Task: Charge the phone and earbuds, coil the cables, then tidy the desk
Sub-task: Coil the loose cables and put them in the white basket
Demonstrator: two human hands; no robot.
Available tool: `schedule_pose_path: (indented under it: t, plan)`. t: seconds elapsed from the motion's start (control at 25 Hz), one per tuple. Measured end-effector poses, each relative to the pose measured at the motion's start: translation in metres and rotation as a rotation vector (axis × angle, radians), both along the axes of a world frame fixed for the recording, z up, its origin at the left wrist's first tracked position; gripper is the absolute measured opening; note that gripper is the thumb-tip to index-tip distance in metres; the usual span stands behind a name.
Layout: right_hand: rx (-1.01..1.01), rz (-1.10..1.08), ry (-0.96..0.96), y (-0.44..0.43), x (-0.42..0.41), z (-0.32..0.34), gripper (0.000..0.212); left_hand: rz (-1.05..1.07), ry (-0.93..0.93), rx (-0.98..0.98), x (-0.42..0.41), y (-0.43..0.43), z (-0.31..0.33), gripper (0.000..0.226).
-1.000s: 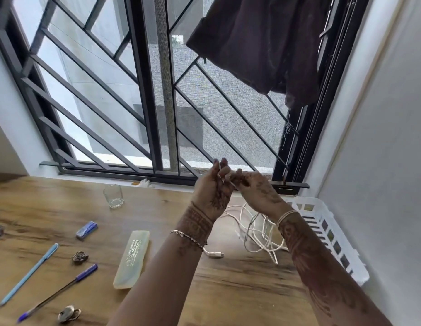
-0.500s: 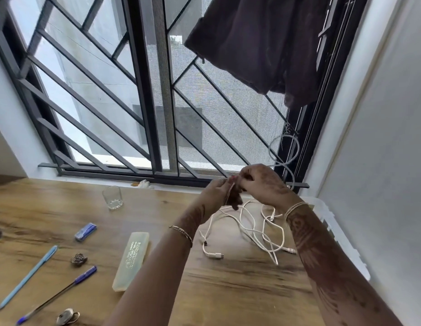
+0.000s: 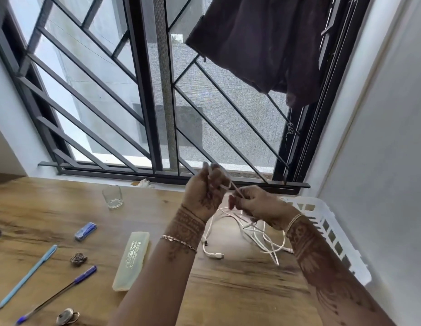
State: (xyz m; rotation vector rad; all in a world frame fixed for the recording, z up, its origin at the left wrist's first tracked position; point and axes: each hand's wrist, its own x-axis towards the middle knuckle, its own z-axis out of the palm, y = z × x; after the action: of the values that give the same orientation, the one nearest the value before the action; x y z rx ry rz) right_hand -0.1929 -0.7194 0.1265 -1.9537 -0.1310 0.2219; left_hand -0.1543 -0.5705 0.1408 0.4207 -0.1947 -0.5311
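Note:
Both hands are raised above the wooden desk (image 3: 228, 295) near the window. My left hand (image 3: 203, 194) pinches a white cable (image 3: 259, 234) between its fingertips. A short taut stretch of it runs down to my right hand (image 3: 259, 205), which is closed on the same cable. Below the hands the cable hangs in loose tangled loops onto the desk. One white plug end (image 3: 217, 255) lies flat by my left wrist. No phone or earbuds are visible.
A white slotted basket (image 3: 329, 227) stands at the desk's right edge against the wall. A small glass (image 3: 112, 196), a blue eraser (image 3: 85, 230), a pale yellow pencil case (image 3: 131, 260), two pens (image 3: 28, 276), (image 3: 61, 292) and small metal trinkets lie left. Barred window behind.
Both hands dipped, then rose again while working the cable. A loop that swung up by the window half a second ago has dropped; the tangle has shifted on the desk.

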Motion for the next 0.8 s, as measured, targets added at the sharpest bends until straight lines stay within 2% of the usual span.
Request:
schedule_pose_path:
  t: [0.08,0.16,0.28,0.44,0.56,0.68,0.8]
  plan:
    - [-0.096,0.108,0.096,0.007,-0.011,-0.007,0.024,0.197,0.025,-0.047,0.013,0.0,0.007,0.039]
    - [-0.162,0.201,0.16,0.015,-0.022,-0.009,0.026,0.32,0.009,0.026,0.023,-0.002,0.008,0.037]
    - [-0.192,0.179,0.124,0.023,-0.025,-0.002,0.027,0.392,-0.141,0.325,0.027,-0.013,-0.011,0.036]
    - [-0.201,0.028,-0.12,0.017,-0.013,0.01,0.031,0.373,-0.48,0.88,0.027,-0.014,-0.048,0.041]
    - [-0.23,-0.123,-0.225,0.003,-0.002,0.014,0.032,0.316,-0.66,1.089,0.023,-0.01,-0.056,0.051]
    - [-0.147,-0.211,-0.262,-0.006,0.007,0.016,0.029,0.228,-0.617,1.092,0.015,-0.011,-0.047,0.061]
    - [0.163,-0.235,-0.221,-0.003,0.014,0.012,0.024,0.091,-0.46,0.871,0.01,-0.01,-0.032,0.058]
